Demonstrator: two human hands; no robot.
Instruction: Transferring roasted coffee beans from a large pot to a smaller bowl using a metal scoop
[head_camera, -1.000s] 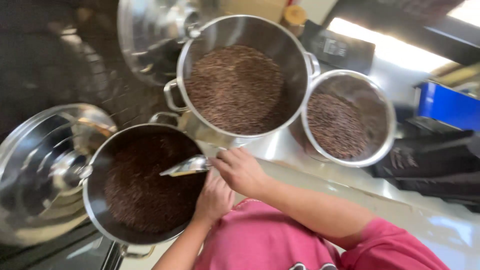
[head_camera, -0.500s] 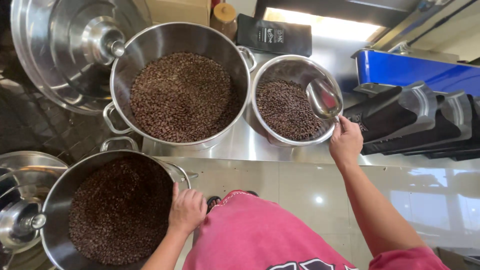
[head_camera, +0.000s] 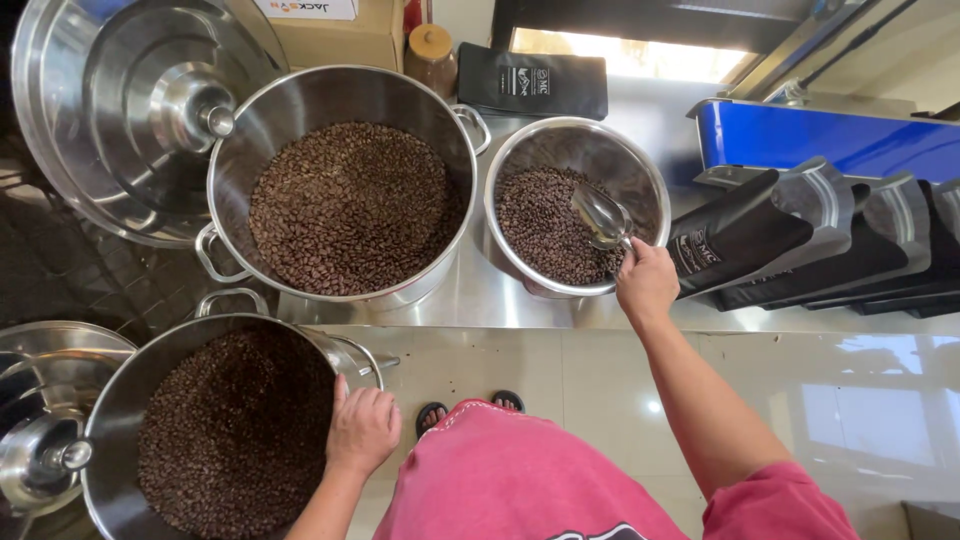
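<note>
Currently we have our right hand (head_camera: 648, 283) closed around a metal scoop (head_camera: 600, 215), its bowl lying on the coffee beans in the small pot (head_camera: 655, 185) at 1 o'clock. Our left hand (head_camera: 362, 430) rests, fingers curled, on the rim of the floor pot (head_camera: 110, 415) at 8 o'clock, nearly full. On the counter (head_camera: 470, 300), the large pot (head_camera: 455, 150) at 11 o'clock is part full.

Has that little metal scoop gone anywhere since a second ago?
Yes. The metal scoop, held in the right hand, was over the lower left pot of beans; it now sits in the small right-hand pot, past the big middle pot.
</note>
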